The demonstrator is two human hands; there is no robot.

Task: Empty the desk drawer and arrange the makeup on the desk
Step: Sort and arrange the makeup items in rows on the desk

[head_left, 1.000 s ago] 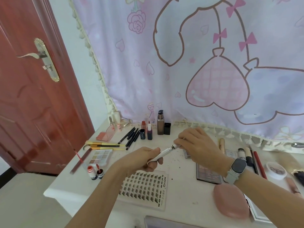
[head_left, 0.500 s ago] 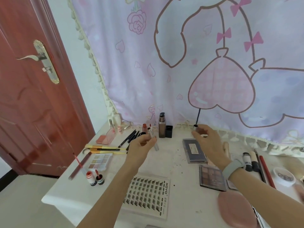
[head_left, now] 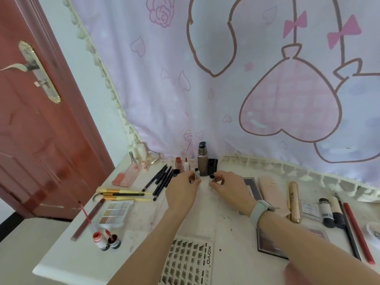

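My left hand (head_left: 182,191) holds a small silver tube (head_left: 197,174) upright at the back of the white desk (head_left: 144,229), just in front of the tall brown pump bottle (head_left: 203,161). Close to its right, my right hand (head_left: 230,187) pinches the tube's small black cap (head_left: 212,176), whose thin wand is hidden. Both hands hover close together near the row of small bottles (head_left: 182,164) by the curtain.
Black pencils (head_left: 160,181), yellow brushes (head_left: 123,194), an eyeshadow palette (head_left: 115,211) and two small pots (head_left: 107,240) lie left. A lash tray (head_left: 189,262) lies near the front edge. Palettes (head_left: 271,241), a gold tube (head_left: 294,199) and sticks (head_left: 333,212) lie right. A red door (head_left: 41,120) stands at left.
The two hands pulled the tube and its cap apart, lifted them toward the back of the desk, then came down close together in front of the pump bottle.
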